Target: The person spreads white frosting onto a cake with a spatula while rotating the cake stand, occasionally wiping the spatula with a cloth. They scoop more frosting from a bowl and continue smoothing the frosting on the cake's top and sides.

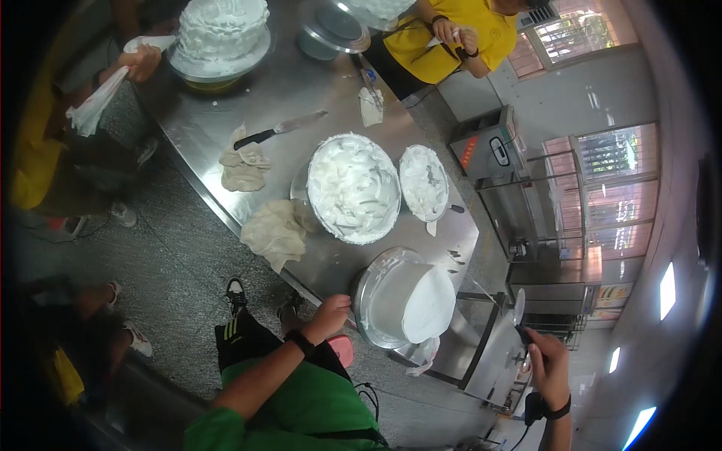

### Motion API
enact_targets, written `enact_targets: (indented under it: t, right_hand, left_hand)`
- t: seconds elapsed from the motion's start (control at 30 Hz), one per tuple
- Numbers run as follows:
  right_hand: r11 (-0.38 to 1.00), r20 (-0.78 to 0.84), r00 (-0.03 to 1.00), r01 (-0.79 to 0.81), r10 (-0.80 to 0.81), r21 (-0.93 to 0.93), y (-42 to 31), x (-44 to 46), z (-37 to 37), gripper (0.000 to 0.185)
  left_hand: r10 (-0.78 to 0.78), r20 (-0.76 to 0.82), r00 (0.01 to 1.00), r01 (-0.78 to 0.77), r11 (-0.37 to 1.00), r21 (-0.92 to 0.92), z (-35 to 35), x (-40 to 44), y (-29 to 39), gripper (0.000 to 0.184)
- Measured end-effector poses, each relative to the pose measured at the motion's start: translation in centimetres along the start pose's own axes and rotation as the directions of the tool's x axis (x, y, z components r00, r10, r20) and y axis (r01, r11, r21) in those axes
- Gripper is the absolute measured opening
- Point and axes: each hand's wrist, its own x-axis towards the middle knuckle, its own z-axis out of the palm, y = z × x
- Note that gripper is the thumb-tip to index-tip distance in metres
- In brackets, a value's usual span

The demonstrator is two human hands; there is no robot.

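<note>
A cake (417,304) coated in smooth white cream sits on a metal cake turntable (368,293) at the table's near edge. My left hand (329,317) is at the turntable's rim, its fingers curled together against the edge. Out to the right and off the table, my right hand (551,368) is closed around the black handle of a palette knife (520,307). White cream shows on the knife's blade, which is apart from the cake. Beyond the turntable stands a large bowl of whipped cream (353,188), beside a smaller dish of cream (424,183).
Crumpled cloths (274,231) and a black-handled knife (278,129) lie on the steel table (316,83). Another cream-covered cake (222,34) stands at the far left. A co-worker in yellow (459,37) holds a piping bag; another person's hand (141,62) grips a piping bag too.
</note>
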Motion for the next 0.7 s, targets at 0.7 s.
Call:
enact_targets:
  t: [0.7]
  right_hand:
    - [0.816, 0.346, 0.839, 0.516, -0.42, -0.26, -5.2, 15.5, 4.1, 0.023]
  left_hand:
    - [-0.017, 0.114, 0.993, 0.029, 0.994, -0.106, 1.8, -1.7, -0.6, 0.037]
